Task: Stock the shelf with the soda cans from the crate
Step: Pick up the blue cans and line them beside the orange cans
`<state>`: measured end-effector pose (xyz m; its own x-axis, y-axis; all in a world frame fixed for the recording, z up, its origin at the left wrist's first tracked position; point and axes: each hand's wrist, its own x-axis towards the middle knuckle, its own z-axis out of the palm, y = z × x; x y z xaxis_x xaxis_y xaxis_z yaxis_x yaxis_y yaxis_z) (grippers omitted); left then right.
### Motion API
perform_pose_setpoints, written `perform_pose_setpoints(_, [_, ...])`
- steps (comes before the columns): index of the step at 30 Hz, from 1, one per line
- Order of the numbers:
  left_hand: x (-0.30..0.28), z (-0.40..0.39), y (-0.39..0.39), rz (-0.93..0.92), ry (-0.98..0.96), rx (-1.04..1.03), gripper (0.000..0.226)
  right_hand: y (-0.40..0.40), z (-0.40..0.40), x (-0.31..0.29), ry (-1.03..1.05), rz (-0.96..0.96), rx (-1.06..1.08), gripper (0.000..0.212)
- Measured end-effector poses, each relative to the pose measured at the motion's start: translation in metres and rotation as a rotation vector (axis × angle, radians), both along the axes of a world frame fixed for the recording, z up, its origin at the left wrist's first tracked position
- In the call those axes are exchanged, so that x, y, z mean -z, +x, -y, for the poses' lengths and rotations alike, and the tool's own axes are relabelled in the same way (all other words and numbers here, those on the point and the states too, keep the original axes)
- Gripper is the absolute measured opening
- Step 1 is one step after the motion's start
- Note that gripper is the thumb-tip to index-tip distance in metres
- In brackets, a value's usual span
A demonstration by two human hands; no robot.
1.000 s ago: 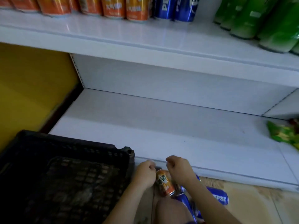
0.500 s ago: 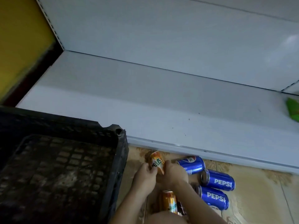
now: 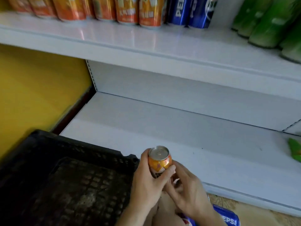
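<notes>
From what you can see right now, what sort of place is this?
Most likely a small shop's drinks aisle. White retail shelving carries rows of orange cans, blue Pepsi cans and green bottles, and a black crate sits on the floor beside the bare bottom shelf.

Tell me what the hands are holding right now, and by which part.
The left hand grips an upright orange aluminium soda can around its side wall. The right hand touches its lower part; whether it grips cannot be told.
</notes>
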<state>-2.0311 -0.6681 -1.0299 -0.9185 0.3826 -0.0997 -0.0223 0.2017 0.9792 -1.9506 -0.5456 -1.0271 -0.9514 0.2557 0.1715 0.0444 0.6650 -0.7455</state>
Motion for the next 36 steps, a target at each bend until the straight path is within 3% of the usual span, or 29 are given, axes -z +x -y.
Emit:
perform_pose_setpoints(5, [-0.110, 0.017, -0.037, -0.320, 0.055, -0.128, 0.053, -0.044, 0.000, -0.110, 0.307, -0.500, 0.069, 0.033])
perform_pose_setpoints(9, [-0.184, 0.030, -0.065, -0.518, 0.079, -0.226, 0.070, -0.086, 0.002, -0.192, 0.542, -0.763, 0.083, 0.027])
perform_pose_setpoints(14, [-0.252, 0.043, -0.094, -0.647, 0.086, -0.281, 0.056, -0.131, 0.002, -0.235, 0.734, -0.655, 0.178, 0.035])
perform_pose_setpoints(21, [-0.293, 0.046, -0.158, -0.629, -0.055, -0.288, 0.067, -0.177, -0.001, -0.238, 0.862, -0.316, 0.060, 0.056])
perform_pose_setpoints(29, [-0.303, 0.033, -0.251, -0.638, -0.263, -0.295, 0.081, -0.182, -0.001, -0.228, 0.914, -0.335, 0.081, 0.036])
perform_pose_setpoints(31, [-0.304, 0.030, -0.265, -0.735, -0.410, -0.310, 0.081, -0.184, -0.002, -0.228, 0.904, -0.366, 0.086, 0.034])
perform_pose_setpoints(34, [-0.303, 0.032, -0.280, -1.067, -0.750, -0.400, 0.069, -0.186, -0.001, -0.227, 0.909, -0.398, 0.092, 0.033])
perform_pose_setpoints(36, [-0.304, 0.035, -0.290, -1.214, -0.847, -0.428, 0.066, -0.187, -0.001, -0.226, 0.922, -0.412, 0.092, 0.034])
